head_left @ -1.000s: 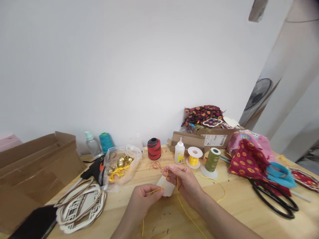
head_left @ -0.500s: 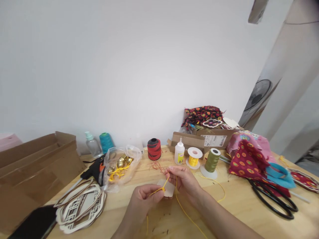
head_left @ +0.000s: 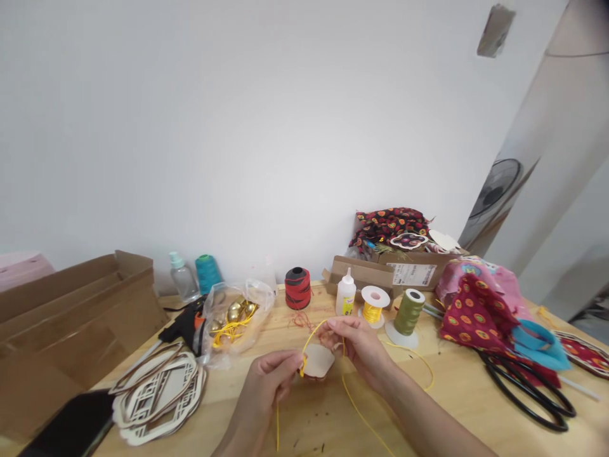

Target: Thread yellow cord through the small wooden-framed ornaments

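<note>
My left hand (head_left: 273,379) pinches a yellow cord (head_left: 309,339) at a small knot, and one end of the cord hangs down below that hand. Higher up and to the right, my right hand (head_left: 354,343) grips the same cord between thumb and finger, so a curved length spans the two hands. From the right hand another stretch runs down toward the table's front edge. Between and just beyond my hands is a small pale, flat wooden piece (head_left: 318,361); whether a finger touches it I cannot tell. Loose red thread (head_left: 301,319) lies behind it.
Spools stand at the back: red-black (head_left: 297,289), yellow (head_left: 373,312) and green (head_left: 409,312), with a glue bottle (head_left: 346,293) among them. Left are a bag of gold bells (head_left: 238,314), wooden cutouts (head_left: 159,397) and a cardboard box (head_left: 80,343). Black-handled scissors (head_left: 528,397) and patterned cloth (head_left: 476,314) lie right.
The cord between my hands has gone from straight to a bowed curve, and the knot has shifted left to my left fingertips. More of the wooden piece shows. The view has moved slightly.
</note>
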Demonstrator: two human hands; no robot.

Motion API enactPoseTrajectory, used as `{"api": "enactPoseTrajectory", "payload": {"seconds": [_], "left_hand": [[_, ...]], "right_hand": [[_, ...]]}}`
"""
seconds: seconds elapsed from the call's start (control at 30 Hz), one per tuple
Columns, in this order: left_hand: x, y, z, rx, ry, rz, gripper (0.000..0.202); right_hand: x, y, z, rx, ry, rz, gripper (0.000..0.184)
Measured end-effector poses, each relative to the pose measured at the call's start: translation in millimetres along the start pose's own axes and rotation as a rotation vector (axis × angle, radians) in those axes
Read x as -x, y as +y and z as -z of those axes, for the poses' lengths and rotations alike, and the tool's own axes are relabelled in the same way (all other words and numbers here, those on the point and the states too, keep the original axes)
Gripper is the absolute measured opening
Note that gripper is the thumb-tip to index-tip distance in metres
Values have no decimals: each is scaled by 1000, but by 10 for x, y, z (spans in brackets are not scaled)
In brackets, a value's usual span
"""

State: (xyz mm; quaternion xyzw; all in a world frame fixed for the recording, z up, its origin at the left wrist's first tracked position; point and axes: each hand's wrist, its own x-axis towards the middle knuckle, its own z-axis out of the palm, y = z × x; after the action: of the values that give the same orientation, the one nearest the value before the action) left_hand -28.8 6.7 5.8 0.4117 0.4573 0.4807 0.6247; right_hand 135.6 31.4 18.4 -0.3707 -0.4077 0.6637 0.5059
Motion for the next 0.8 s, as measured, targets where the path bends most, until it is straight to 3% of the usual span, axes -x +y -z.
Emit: {"api": "enactPoseTrajectory", "payload": {"seconds": [0.17,0.27,0.37,0.43,0.57,0.7,0.8], "left_hand": [[-5,6,18,209,-25,50,13],[13,16,0,290,0,91,10],[14,9,-15,318,43,96,10],[3,-5,-18,317,68,76,12],[-21,-46,-28,324,40,-3,9],[-18,-75,-88,275,0,-49,10],[0,-61,-160,160,95,-76,15]], "right_hand": [[-9,-44,-32,109,-7,46,37],[-14,-39,-26,286,11,76,52],[23,-51,-5,583,-86,86,62],[64,-61,-11,704,-190,20,63],[98,-27,-84,592,-258,-174,62],[36,60,-140,383,-115,-242,48],[-25,117,-117,337,11,-222,38]]}}
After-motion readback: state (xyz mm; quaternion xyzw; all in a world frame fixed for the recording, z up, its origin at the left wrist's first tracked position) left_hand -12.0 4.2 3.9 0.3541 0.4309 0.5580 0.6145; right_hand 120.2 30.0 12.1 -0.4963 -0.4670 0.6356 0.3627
